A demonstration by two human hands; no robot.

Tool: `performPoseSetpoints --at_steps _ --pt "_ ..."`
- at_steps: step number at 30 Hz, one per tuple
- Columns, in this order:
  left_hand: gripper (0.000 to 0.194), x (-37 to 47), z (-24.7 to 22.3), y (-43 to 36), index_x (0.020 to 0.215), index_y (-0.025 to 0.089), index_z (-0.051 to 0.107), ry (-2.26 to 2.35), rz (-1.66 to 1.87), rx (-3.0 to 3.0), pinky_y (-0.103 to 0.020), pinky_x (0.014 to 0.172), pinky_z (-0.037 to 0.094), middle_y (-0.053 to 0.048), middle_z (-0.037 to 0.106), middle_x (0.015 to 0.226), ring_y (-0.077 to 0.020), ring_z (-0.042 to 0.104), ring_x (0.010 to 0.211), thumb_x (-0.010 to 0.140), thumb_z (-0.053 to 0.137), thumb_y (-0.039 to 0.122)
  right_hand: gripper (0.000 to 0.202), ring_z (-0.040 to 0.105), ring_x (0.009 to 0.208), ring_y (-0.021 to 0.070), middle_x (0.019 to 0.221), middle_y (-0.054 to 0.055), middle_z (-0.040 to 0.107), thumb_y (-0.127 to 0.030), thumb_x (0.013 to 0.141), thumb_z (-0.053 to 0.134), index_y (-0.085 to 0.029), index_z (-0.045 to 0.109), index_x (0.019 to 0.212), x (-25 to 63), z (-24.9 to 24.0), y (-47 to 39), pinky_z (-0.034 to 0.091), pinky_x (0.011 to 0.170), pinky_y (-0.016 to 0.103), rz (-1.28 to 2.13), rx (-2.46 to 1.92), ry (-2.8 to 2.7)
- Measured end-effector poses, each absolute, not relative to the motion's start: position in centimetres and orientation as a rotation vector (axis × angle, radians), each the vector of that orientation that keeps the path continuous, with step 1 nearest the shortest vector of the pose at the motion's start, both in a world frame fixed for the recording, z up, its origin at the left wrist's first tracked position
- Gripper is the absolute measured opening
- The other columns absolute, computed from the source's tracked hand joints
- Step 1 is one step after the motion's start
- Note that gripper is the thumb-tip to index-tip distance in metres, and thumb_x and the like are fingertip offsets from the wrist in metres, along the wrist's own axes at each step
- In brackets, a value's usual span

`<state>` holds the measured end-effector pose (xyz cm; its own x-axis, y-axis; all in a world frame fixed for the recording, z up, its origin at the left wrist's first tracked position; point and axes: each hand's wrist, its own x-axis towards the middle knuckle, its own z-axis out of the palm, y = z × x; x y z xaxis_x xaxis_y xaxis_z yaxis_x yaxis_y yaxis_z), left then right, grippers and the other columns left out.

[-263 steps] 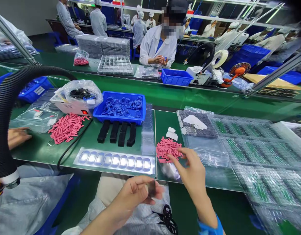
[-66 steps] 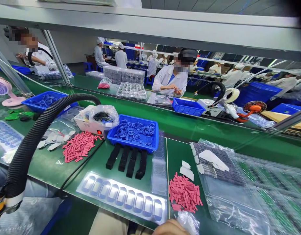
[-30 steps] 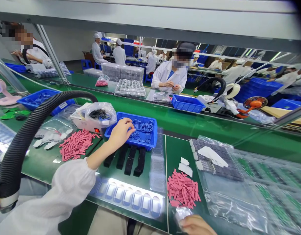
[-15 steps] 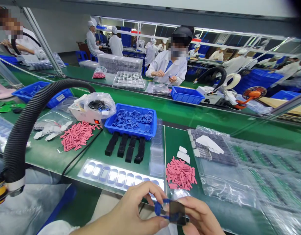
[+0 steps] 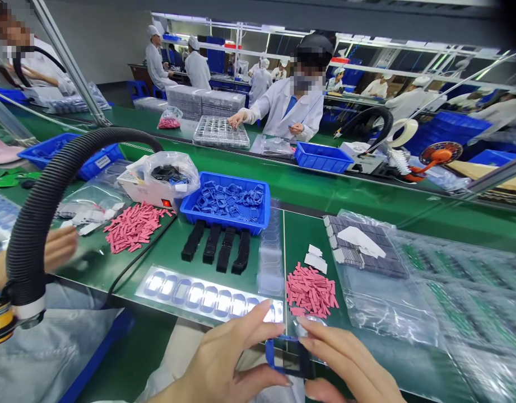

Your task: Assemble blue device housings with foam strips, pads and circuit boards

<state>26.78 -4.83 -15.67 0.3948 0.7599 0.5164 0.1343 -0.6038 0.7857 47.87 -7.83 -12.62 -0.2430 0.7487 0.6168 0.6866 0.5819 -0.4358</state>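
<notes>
At the bottom of the view, in front of the table edge, a small blue plastic frame (image 5: 270, 355) is held between my two hands. My left hand (image 5: 226, 358) grips its left side with thumb and fingers. My right hand (image 5: 352, 358) pinches the other end, where a dark rectangular panel (image 5: 306, 361) shows at a steep angle. Whether the panel is seated in the frame or only touching it I cannot tell. Just beyond my fingers lies a pile of pink strips (image 5: 310, 291). To its left is a clear sheet of rounded-rectangle films (image 5: 194, 294).
A blue bin (image 5: 226, 226) holds many blue frames, with black stacks (image 5: 215, 246) before it. A black flexible hose (image 5: 68, 168) arches at left, near a co-worker's hand (image 5: 60, 246). Bagged green boards (image 5: 459, 296) lie at right. Another person (image 5: 300, 106) sits opposite.
The dark panel has turned from facing the camera to nearly edge-on. My fingers have lifted and spread somewhat around the frame. A co-worker's hand has appeared at left; the person opposite reaches to a tray.
</notes>
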Motion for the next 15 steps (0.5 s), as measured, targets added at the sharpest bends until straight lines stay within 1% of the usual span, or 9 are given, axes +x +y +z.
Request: performPoseSetpoints --at_steps 2,5,9,12,15 --pt "0.100 26.69 -15.22 -4.71 0.148 0.034 0.014 0.755 1.196 2.051 -0.022 0.086 0.053 -0.002 0.074 0.112 -0.0184 0.073 0.091 0.072 0.076 0.016 0.035 0.073 0.077 0.0198 0.093 0.004 0.076 -0.045 0.083 0.062 -0.026 0.066 0.112 48.06 -11.81 -7.14 0.060 0.068 0.023 0.027 -1.068 -2.071" --pt "0.100 26.73 -14.86 -4.66 0.149 0.033 0.011 0.746 1.192 2.093 -0.021 0.088 0.052 -0.002 0.073 0.113 -0.0182 0.072 0.094 0.073 0.075 0.015 0.038 0.073 0.078 0.0188 0.093 0.005 0.076 -0.042 0.085 0.061 -0.024 0.063 0.118 47.87 -11.22 -6.65 0.060 0.068 0.023 -0.007 -1.023 -2.123" --pt "0.099 26.74 -14.76 -4.66 0.149 0.031 0.014 0.756 1.204 2.125 -0.021 0.088 0.053 -0.003 0.073 0.112 -0.0188 0.072 0.093 0.073 0.075 0.015 0.043 0.072 0.079 0.0194 0.094 0.005 0.076 -0.039 0.085 0.061 -0.023 0.058 0.126 47.43 -11.59 -6.72 0.060 0.068 0.025 -0.063 -1.027 -2.132" --pt "0.096 26.78 -14.72 -4.51 0.149 0.028 0.018 0.745 1.232 2.140 -0.021 0.088 0.053 -0.004 0.074 0.110 -0.0189 0.072 0.092 0.072 0.075 0.016 0.044 0.072 0.084 0.0190 0.098 0.005 0.075 -0.039 0.086 0.060 -0.024 0.057 0.127 47.33 -11.93 -6.83 0.060 0.071 0.025 -0.044 -1.033 -2.147" --pt "0.092 26.95 -14.67 -4.22 0.147 0.021 0.024 0.706 1.334 2.139 -0.018 0.088 0.053 -0.007 0.076 0.105 -0.0176 0.073 0.090 0.072 0.076 0.020 0.047 0.071 0.091 0.0190 0.101 0.008 0.074 -0.047 0.086 0.056 -0.018 0.058 0.124 47.49 -11.93 -6.78 0.060 0.075 0.025 -0.031 -1.073 -2.150"
